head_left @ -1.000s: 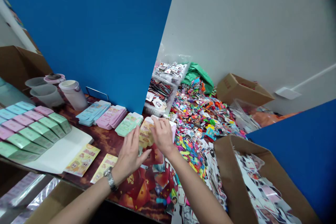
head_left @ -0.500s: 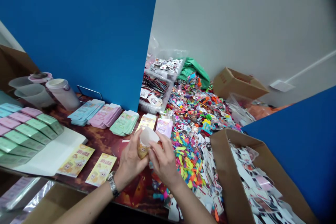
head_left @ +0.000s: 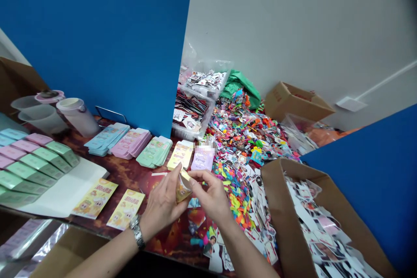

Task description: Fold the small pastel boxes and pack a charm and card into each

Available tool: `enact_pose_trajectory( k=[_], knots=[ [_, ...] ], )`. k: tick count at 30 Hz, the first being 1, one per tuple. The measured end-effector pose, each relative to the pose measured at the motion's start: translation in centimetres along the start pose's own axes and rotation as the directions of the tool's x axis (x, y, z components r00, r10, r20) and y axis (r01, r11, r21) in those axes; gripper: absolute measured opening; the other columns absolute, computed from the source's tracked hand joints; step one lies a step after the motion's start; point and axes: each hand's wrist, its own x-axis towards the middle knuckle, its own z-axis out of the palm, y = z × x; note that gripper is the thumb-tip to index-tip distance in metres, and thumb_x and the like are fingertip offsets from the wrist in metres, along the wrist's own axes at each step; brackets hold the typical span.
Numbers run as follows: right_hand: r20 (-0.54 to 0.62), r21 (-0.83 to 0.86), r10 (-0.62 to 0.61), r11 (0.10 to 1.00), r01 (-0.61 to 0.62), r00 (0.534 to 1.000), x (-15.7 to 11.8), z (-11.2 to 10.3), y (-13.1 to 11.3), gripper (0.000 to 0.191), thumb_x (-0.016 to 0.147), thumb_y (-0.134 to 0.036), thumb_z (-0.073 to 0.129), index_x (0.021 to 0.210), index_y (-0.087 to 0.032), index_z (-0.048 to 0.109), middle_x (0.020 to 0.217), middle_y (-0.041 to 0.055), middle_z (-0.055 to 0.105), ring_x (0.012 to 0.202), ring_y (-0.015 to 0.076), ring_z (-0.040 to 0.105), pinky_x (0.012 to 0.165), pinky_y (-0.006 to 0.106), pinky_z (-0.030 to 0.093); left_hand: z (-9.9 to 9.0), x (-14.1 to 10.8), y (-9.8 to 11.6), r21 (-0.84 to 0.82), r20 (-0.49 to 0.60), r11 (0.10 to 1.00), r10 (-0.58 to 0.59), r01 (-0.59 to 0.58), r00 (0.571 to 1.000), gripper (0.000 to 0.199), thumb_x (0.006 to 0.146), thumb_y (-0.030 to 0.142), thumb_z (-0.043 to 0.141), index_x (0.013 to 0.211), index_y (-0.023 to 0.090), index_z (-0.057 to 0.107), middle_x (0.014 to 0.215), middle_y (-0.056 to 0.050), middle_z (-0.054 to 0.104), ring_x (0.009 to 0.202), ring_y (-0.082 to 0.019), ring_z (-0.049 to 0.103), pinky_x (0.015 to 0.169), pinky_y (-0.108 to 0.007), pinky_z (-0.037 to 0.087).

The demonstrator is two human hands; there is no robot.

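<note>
Bkgd is a blue panel (head_left: 97, 43) on the left and a grey wall (head_left: 293, 30) on the right; in front of them is the surface (head_left: 125, 176), w/ a brown-red pattern. The small yellow box (head_left: 183, 190) is btwn the two hands, nr. the middle of the view. L. hand (head_left: 164, 197), w/ a watch (head_left: 137, 231) on the wrist, has its fingers curved around the side of this box. R. hand (head_left: 211, 193) has its fingers bent and nearly together, the tips pinching the box at its upper edge. Just beyond are the yellow stack (head_left: 180, 155) and the purple stack (head_left: 202, 160). Left of L. hand lie 2 flat yellow cards (head_left: 94, 198), apart from each other. On the right, a heap of small colourful items (head_left: 244, 134) is beside a cardboard box (head_left: 276, 208) w/ cut-out pieces.
</note>
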Motion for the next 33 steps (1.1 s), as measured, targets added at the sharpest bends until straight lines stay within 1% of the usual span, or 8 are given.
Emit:
enact_pose_trajectory(
  k=[5,9,12,17,20,23,27,33],
  knots=[
    [-0.014,-0.253,-0.246,0.939,0.234,0.969,-1.5,0.5,-0.4,0.025,0.092,-0.015,0.054,0.106,-0.023,0.072,0.099,0.0051,0.074,0.093,0.0189,0.069,0.084,0.031,0.056,0.2,-0.1,0.2,0.106,0.061,0.994,-0.038,0.032,0.997,0.094,0.087,0.034,0.056,0.154,0.012,-0.007,0.124,-0.021,0.055,0.107,-0.032,0.061,0.079,-0.040,0.056],
    [-0.046,-0.360,-0.346,0.881,0.308,0.937,-3.1,2.3,1.1,0.041,0.096,-0.012,0.045,0.134,-0.022,0.058,0.124,0.0079,0.068,0.114,0.0206,0.064,0.099,0.037,0.053,0.2,-0.2,0.3,0.205,0.087,0.978,-0.048,0.029,0.995,0.096,0.087,0.035,0.054,0.153,0.009,-0.012,0.118,-0.020,0.055,0.097,-0.031,0.061,0.074,-0.040,0.056],
    [-0.071,-0.392,-0.397,0.855,0.340,0.915,-3.7,3.5,2.4,0.046,0.096,-0.012,0.045,0.141,-0.021,0.051,0.131,0.0098,0.063,0.119,0.0225,0.062,0.103,0.040,0.051,0.1,-0.4,0.6,0.242,0.108,0.969,-0.073,0.045,0.991,0.089,0.089,0.026,0.048,0.153,0.011,-0.012,0.118,-0.019,0.054,0.095,-0.029,0.062,0.072,-0.037,0.055],
    [-0.104,-0.272,-0.244,0.939,0.208,0.964,-3.7,2.7,3.7,0.034,0.095,-0.022,0.053,0.128,-0.024,0.063,0.119,0.0080,0.070,0.108,0.0222,0.067,0.094,0.037,0.056,-1.4,-1.8,-0.3,0.143,0.176,0.989,-0.044,0.019,0.983,0.089,0.088,0.037,0.054,0.155,0.017,-0.001,0.128,-0.019,0.051,0.108,-0.030,0.058,0.083,-0.040,0.054],
    [-0.166,-0.195,-0.122,0.977,0.089,0.979,-3.8,1.2,4.5,0.030,0.095,-0.027,0.054,0.122,-0.022,0.065,0.116,0.0091,0.071,0.103,0.0228,0.069,0.091,0.038,0.057,-3.1,-4.0,-3.1,0.179,0.105,0.983,-0.062,0.043,0.993,0.081,0.091,0.041,0.054,0.154,0.016,0.009,0.137,-0.020,0.046,0.120,-0.031,0.051,0.098,-0.043,0.048],
    [-0.169,-0.132,-0.032,0.991,0.010,0.985,-4.2,0.6,5.3,0.030,0.094,-0.030,0.056,0.122,-0.020,0.065,0.116,0.0096,0.071,0.101,0.0229,0.069,0.089,0.037,0.058,-4.1,-7.1,-7.0,0.337,0.071,0.938,-0.113,0.083,0.991,0.066,0.094,0.036,0.051,0.150,0.013,0.026,0.133,-0.021,0.051,0.120,-0.031,0.051,0.101,-0.046,0.045],
    [-0.171,-0.130,-0.051,0.991,0.029,0.984,-4.6,1.1,5.5,0.028,0.093,-0.031,0.057,0.116,-0.020,0.067,0.115,0.0098,0.071,0.101,0.0237,0.069,0.089,0.039,0.057,-3.6,-10.3,-10.3,0.448,0.154,0.890,-0.170,0.084,0.973,0.065,0.089,0.045,0.055,0.142,0.008,0.041,0.129,-0.022,0.057,0.117,-0.034,0.054,0.099,-0.048,0.045],
    [-0.147,-0.159,-0.134,0.981,0.110,0.980,-4.6,1.8,5.0,0.025,0.093,-0.025,0.056,0.116,-0.022,0.067,0.117,0.0084,0.070,0.107,0.0233,0.067,0.095,0.041,0.054,-4.2,-10.1,-9.2,0.523,0.142,0.844,-0.229,0.124,0.963,0.060,0.088,0.032,0.052,0.143,0.009,0.040,0.124,-0.021,0.058,0.107,-0.030,0.059,0.088,-0.040,0.050]
  ],
)
